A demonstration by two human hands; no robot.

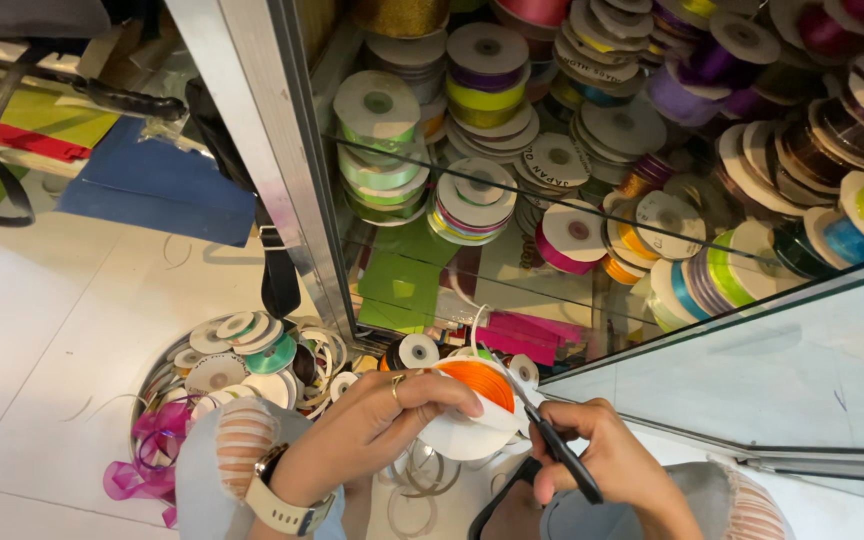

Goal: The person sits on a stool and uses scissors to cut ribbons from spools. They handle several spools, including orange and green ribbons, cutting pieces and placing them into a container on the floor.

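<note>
Holding orange ribbon spool [474, 400] in left hand [372, 430]; right hand [607, 465] grips black scissors [560, 452].

We are looking down at a white tiled floor [42, 330] carrying a loose pile of ribbon spools [242, 360], with a tangle of pink ribbon [142, 465] trailing beside it. Beside them, glass shelves [652, 230] inside a display case are holding crowded ribbon rolls [472, 200] in many colours.
</note>
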